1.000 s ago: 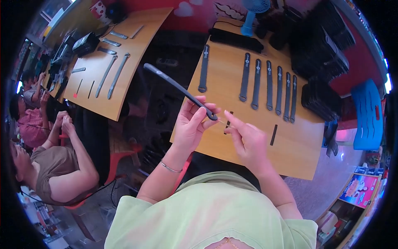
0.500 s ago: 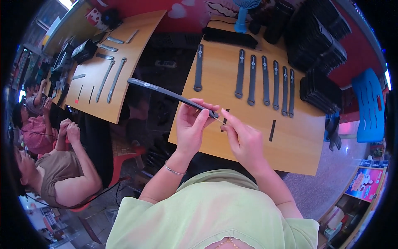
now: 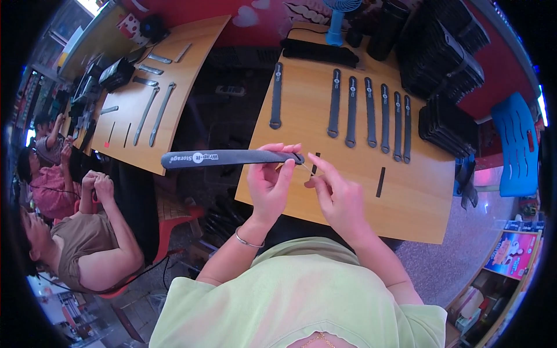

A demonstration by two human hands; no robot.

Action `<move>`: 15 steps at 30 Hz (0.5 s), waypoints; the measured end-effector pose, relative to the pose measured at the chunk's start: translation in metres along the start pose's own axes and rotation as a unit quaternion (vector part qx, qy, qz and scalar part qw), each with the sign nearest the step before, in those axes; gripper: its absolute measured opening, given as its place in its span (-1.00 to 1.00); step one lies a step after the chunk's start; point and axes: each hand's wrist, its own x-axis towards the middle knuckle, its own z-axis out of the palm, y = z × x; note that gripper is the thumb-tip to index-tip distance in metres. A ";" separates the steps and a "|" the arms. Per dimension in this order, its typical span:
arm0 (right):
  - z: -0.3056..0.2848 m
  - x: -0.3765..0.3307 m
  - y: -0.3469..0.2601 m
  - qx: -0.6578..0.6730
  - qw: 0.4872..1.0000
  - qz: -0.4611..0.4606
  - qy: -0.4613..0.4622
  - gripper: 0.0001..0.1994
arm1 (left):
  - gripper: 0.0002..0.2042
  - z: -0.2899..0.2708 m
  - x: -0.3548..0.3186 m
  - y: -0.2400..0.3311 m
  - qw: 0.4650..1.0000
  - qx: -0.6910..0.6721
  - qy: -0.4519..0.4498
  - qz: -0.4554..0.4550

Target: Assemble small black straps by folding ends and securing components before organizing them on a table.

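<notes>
Curling above the near side of the table (image 3: 409,211), its grip impossible to tell, the right hand (image 3: 341,200) faces the left hand (image 3: 268,188), pinching a grey strap (image 3: 229,158) that juts past the table's left edge, other straps (image 3: 352,113) lying farther back.

The person's left hand (image 3: 268,188) held a long grey strap (image 3: 223,159) near one end, its other end pointing left past the desk (image 3: 304,116). A thin pale strand (image 3: 306,167) ran from the held end toward the right hand (image 3: 342,200), whose grip on it was unclear. A single strap (image 3: 277,95) lay by the desk's left edge, six more straps (image 3: 352,110) toward the right, and black stacks (image 3: 447,130) along the right edge.
</notes>
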 end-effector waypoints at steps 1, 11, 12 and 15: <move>0.000 0.000 -0.002 0.065 0.996 0.048 -0.024 -0.61 | -0.73 0.000 0.000 0.000 1.000 0.001 0.000 0.009; 0.012 0.002 0.007 0.021 0.999 -0.029 0.024 -0.59 | -0.76 0.001 0.004 -0.006 0.990 -0.094 0.068 -0.082; 0.013 0.002 0.010 0.001 0.999 -0.042 0.027 -0.59 | -0.76 -0.001 0.004 -0.009 0.990 -0.094 0.068 -0.082; 0.015 0.004 0.014 -0.017 0.997 -0.057 0.038 -0.57 | -0.74 -0.004 0.005 -0.013 0.983 -0.119 0.076 -0.115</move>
